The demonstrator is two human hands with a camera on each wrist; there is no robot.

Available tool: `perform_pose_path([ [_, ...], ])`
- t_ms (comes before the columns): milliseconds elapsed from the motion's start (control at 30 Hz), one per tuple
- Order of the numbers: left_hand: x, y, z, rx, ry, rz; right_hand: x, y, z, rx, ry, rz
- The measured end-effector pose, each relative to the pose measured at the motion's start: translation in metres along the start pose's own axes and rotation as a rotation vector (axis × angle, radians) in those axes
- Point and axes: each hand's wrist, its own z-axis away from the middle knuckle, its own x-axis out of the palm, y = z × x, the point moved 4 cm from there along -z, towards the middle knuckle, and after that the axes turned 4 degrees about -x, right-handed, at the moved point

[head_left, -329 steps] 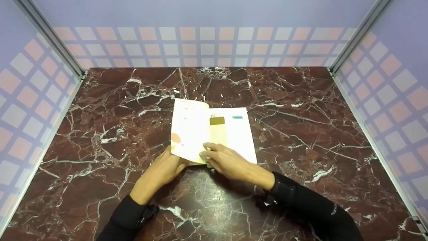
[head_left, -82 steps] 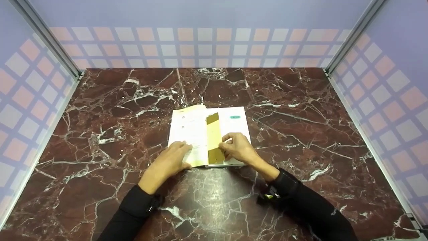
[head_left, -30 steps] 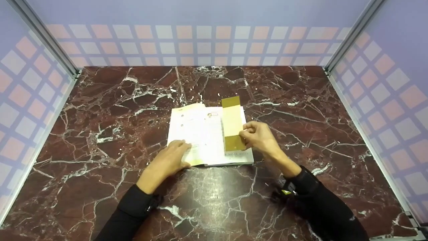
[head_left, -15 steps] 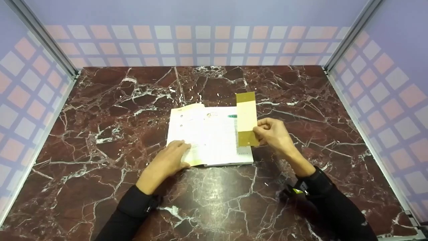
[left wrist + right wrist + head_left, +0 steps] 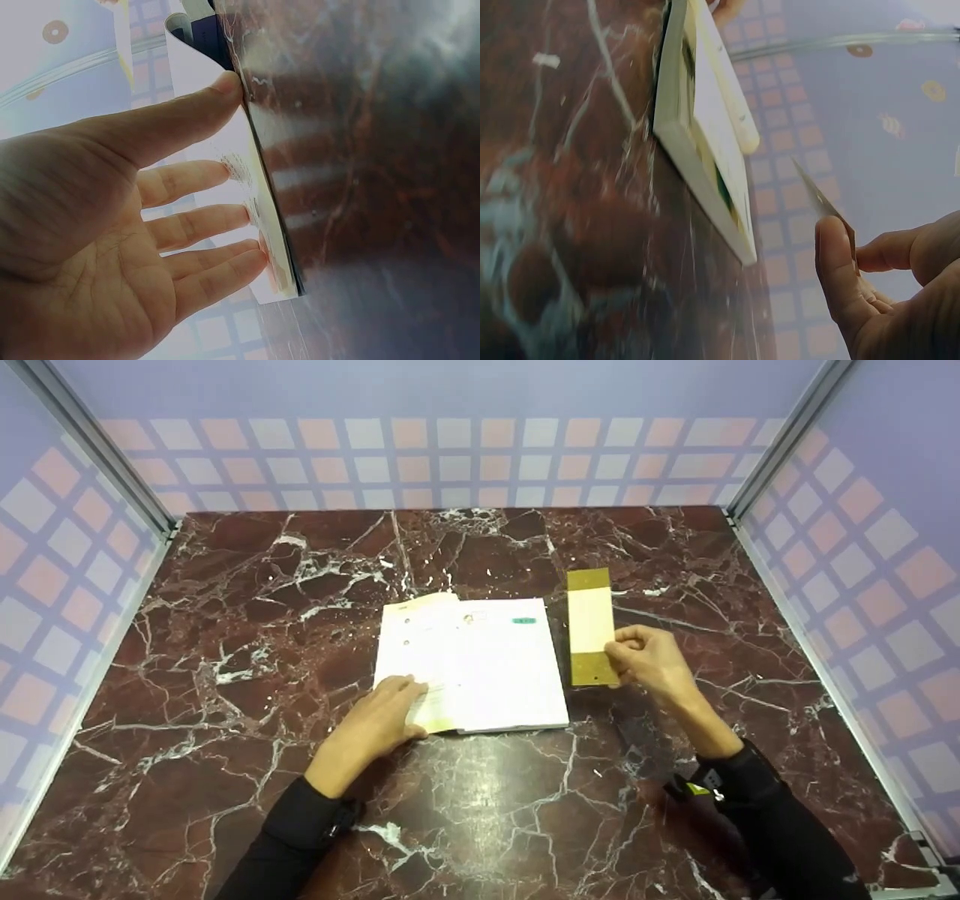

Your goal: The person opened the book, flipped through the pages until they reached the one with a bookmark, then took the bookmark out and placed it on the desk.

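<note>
An open book lies on the marble-patterned tabletop, its pages largely washed out by glare. My left hand rests on the lower part of its left page; in the left wrist view the fingers stretch straight across the paper and the thumb sits at the lower edge. To the right of the book, my right hand pinches a yellow bookmark by its lower right edge. The bookmark has darker ends and a small hole, and stands raised above the table. Edge-on, the bookmark appears between thumb and finger in the right wrist view.
Small white crumbs or flecks are scattered behind the book on the dark red tabletop. Purple walls with pink and white squares enclose the back and both sides. Black bands and sleeves cover both forearms.
The bookmark has come off the book's right page, carried rightward past its edge by my right hand. Earlier my left hand held up a page; that page now lies flat under it.
</note>
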Motion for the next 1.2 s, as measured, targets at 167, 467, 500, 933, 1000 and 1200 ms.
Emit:
perform_pose_path([
  [167,0.000,-0.001,0.000,-0.024,-0.023,0.006,-0.015,0.007,0.001,0.012,0.003,0.036],
  [467,0.002,-0.002,-0.002,-0.044,-0.043,0.011,-0.035,0.019,0.001,0.029,0.021,0.061],
  [500,0.001,-0.002,-0.002,-0.044,-0.041,0.013,-0.037,0.020,0.001,0.024,0.021,0.070],
  [933,0.001,-0.002,0.000,-0.067,-0.057,0.011,-0.041,0.035,-0.002,0.026,-0.015,0.162],
  [1000,0.001,-0.001,0.000,-0.066,-0.056,0.006,-0.040,0.036,-0.004,0.029,-0.023,0.170],
  [1200,0.001,0.000,0.000,-0.066,-0.059,0.002,-0.034,0.044,-0.008,0.043,-0.051,0.161],
])
